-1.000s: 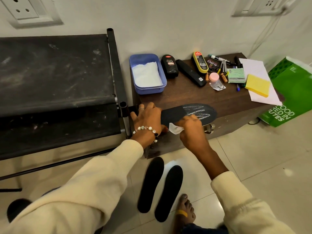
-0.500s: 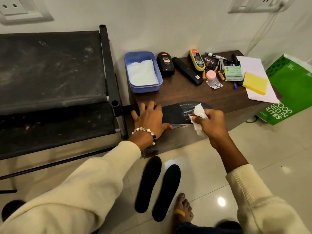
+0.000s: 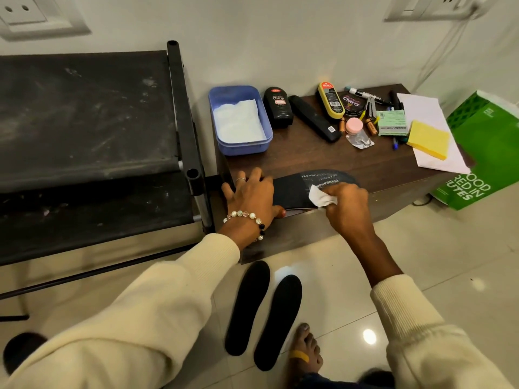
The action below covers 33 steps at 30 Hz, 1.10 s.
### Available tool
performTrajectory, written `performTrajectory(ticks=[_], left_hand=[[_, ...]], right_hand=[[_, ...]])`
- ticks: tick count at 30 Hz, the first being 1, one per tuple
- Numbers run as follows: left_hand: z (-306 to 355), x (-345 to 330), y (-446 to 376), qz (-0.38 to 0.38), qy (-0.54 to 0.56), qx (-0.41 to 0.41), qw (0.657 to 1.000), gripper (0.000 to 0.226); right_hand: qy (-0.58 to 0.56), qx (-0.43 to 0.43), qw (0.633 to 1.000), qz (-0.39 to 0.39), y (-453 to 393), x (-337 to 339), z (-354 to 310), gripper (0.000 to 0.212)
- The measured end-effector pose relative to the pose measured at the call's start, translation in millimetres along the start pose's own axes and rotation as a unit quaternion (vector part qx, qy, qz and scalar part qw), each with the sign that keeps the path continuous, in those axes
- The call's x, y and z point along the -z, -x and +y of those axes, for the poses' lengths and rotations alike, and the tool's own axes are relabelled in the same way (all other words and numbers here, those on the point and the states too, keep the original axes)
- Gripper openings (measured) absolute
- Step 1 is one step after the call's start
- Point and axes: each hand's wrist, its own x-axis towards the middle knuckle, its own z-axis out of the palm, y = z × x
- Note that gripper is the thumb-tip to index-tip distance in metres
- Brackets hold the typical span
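**Fig. Wiping an insole.** The insole (image 3: 295, 189) lies lengthwise along the near edge of the table (image 3: 323, 160), toe to the right. The left hand (image 3: 251, 196) rests flat on the heel end with fingers straight and spread, pinning rather than grasping, and its thumb sits at the front edge. The right hand (image 3: 346, 204) is knuckles-up, wrist dropped from a raised forearm. It pinches a folded white wipe (image 3: 320, 196) between thumb and fingers and holds it on the insole's middle, just short of the patterned toe.

For a good result:
- Pin the heel firmly so the insole cannot slide off the edge.
- Stroke away from the pinning hand toward the toe.
- Press evenly.
- Turn the wipe to a clean face once it is soiled (fresh sheets seem to lie in the blue tub (image 3: 268, 133) behind).

Two more insoles (image 3: 247, 307) lie on the floor below.
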Motion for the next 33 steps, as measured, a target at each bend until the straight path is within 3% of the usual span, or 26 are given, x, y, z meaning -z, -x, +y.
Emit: performTrajectory(ticks=[4,10,15,17,22,28,31,33], left_hand=[[-1,0,0,0.006,0.003,0.001,1.000,0.069],[0,0,0,0.004,-0.002,0.002,1.000,0.070],[-1,2,1,0.002,0.009,0.000,1.000,0.070],[-1,3,1,0.003,0.011,0.001,1.000,0.071],[-1,5,1,-0.001,0.004,0.004,1.000,0.072],[-2,5,2,0.001,0.002,0.001,1.000,0.070],[-2,5,2,0.005,0.004,0.002,1.000,0.068],[-1,4,1,0.008,0.005,0.004,1.000,0.066]], right_hand=[[0.005,-0.026,0.999,0.021,-4,-10,-6,0.034],[0.054,0.044,0.993,-0.100,-6,-7,-22,0.030],[0.027,-0.056,0.998,0.000,-14,-9,-4,0.027],[0.025,-0.077,0.997,-0.009,-17,-12,-10,0.027],[0.017,0.019,0.999,-0.021,-19,-21,-32,0.033],[0.039,-0.071,0.997,-0.008,-27,-15,-16,0.030],[0.053,-0.022,0.997,-0.044,-22,-20,-33,0.036],[0.043,0.016,0.999,-0.022,-22,-25,-41,0.034]])
